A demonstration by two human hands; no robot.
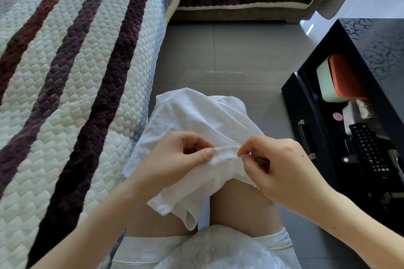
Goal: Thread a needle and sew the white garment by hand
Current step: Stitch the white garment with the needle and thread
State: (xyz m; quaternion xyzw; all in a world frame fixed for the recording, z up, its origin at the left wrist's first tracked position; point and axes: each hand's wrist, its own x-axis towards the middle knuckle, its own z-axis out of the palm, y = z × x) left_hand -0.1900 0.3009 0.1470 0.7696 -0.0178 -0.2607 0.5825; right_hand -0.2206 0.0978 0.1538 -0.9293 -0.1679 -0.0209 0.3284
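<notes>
The right hand (277,164) pinches the needle (229,152) between thumb and forefinger, the other fingers curled loosely under. The needle lies almost level and shows on both sides of this pinch: one thin end runs left from the fingertips into the folded edge of the garment (196,116), and the other end sticks out to the right, below the curled fingers. A fine loop of thread (237,143) stands just above the pinch, on the cloth. Where it leads is too faint to tell.

Just left of the needle, the left hand (175,155) pinches the same folded edge, its thumb (208,152) pressed on top and the fingers curled beneath the cloth. The two grips sit close together, with only a short piece of edge and bare needle between them.

The garment hangs from both grips. It drapes away over the knees beyond the hands and falls toward the person in a loose flap below the left wrist, across the thighs (240,199).

Well left of the hands lies a striped quilted sofa (76,72). Beyond them is grey floor (218,50). To the right of the right hand stands a black table (382,39) with an open drawer (293,102) holding a remote (369,148), a green box (325,81) with an orange lid, and a brush (360,108).
</notes>
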